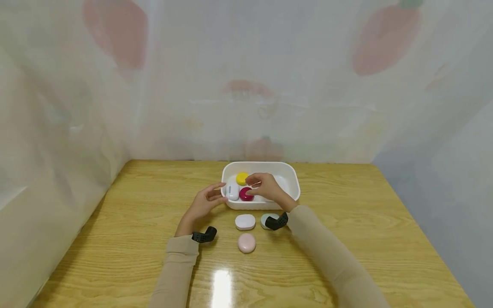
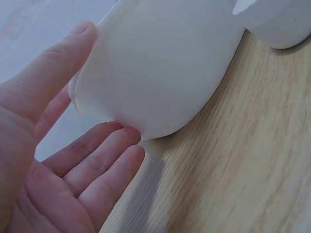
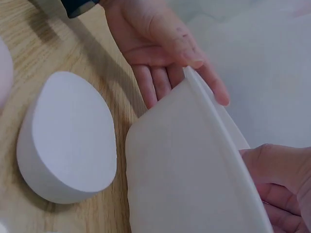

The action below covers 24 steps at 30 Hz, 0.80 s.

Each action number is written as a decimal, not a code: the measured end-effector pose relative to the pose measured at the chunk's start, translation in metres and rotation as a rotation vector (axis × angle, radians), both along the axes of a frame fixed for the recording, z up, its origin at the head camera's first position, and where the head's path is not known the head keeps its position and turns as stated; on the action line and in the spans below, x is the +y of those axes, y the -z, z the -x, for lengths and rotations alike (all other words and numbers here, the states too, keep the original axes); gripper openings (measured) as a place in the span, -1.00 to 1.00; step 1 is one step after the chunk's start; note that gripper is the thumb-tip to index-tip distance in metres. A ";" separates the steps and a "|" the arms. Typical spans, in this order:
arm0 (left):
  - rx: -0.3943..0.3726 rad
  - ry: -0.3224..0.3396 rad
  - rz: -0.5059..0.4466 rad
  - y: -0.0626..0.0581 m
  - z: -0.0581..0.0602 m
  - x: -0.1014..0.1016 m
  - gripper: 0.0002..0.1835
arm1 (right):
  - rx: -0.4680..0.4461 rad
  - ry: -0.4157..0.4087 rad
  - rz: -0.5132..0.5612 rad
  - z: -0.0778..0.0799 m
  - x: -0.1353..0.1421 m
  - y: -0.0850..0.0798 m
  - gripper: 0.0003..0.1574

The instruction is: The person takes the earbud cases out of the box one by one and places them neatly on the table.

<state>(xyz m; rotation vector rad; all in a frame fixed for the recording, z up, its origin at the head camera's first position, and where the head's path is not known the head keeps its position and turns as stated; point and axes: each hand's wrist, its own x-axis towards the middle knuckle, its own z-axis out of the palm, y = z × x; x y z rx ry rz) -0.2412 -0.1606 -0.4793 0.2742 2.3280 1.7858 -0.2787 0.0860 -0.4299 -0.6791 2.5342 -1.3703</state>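
Two unclosed grips: left hand (image 1: 204, 203) at nine o'clock on the tray (image 1: 250, 205); right hand (image 1: 267, 187), whose careless lifting could dislodge the red case (image 1: 244, 196).

- Table (image 1: 385, 239): yellowish wood with visible grain.
- Glare (image 1: 222, 286): a bright patch toward the surface's near edge, left of the middle.
- Sheet (image 1: 173, 107): pale and creased, rising along the surface's far edge and its left and right edges.
- Left print (image 1: 121, 32): red, blurred, high above the far left corner.
- Right print (image 1: 387, 38): red with a green top, high above the far right corner.
- Faint pinkish patch (image 1: 263, 147): on the sheet, just above the middle of the far edge.
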 end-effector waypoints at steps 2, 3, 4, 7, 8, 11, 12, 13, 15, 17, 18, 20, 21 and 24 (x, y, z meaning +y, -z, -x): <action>-0.008 -0.001 -0.005 0.001 0.000 0.000 -0.37 | -0.015 0.002 -0.017 0.003 -0.002 0.002 -0.49; -0.013 -0.002 -0.008 0.001 0.000 0.000 -0.37 | -0.022 0.003 -0.022 0.004 -0.003 0.003 -0.48; -0.015 -0.002 -0.008 0.001 0.001 0.000 -0.37 | -0.029 0.006 -0.032 0.005 -0.004 0.004 -0.48; -0.023 -0.005 -0.010 0.002 0.001 0.000 -0.37 | -0.036 0.022 -0.063 0.007 -0.006 0.007 -0.47; -0.022 -0.002 -0.008 0.002 0.001 0.000 -0.37 | -0.040 0.030 -0.073 0.008 -0.006 0.008 -0.47; -0.021 -0.002 -0.013 0.002 0.001 -0.001 -0.37 | -0.040 0.047 -0.101 0.009 -0.007 0.011 -0.47; -0.019 0.000 -0.013 0.002 0.001 -0.001 -0.36 | -0.032 0.046 -0.109 0.009 -0.007 0.011 -0.48; -0.016 0.001 -0.013 0.002 0.001 -0.001 -0.36 | -0.025 0.042 -0.116 0.010 -0.007 0.012 -0.48; -0.019 -0.002 -0.017 0.002 0.001 -0.001 -0.37 | -0.021 0.032 -0.131 0.011 -0.008 0.013 -0.48; -0.017 -0.002 -0.018 0.002 0.001 -0.001 -0.37 | -0.026 0.022 -0.153 0.011 -0.008 0.014 -0.47; -0.018 -0.004 -0.017 0.002 0.001 -0.001 -0.37 | -0.037 0.022 -0.164 0.012 -0.008 0.014 -0.46; -0.019 -0.007 -0.018 0.002 0.001 -0.001 -0.38 | -0.061 0.021 -0.187 0.012 -0.009 0.015 -0.44; -0.014 -0.004 -0.017 0.002 0.001 -0.001 -0.38 | -0.072 0.020 -0.199 0.012 -0.009 0.015 -0.44; -0.005 -0.002 -0.017 0.003 0.001 -0.001 -0.38 | -0.083 0.012 -0.224 0.013 -0.010 0.016 -0.43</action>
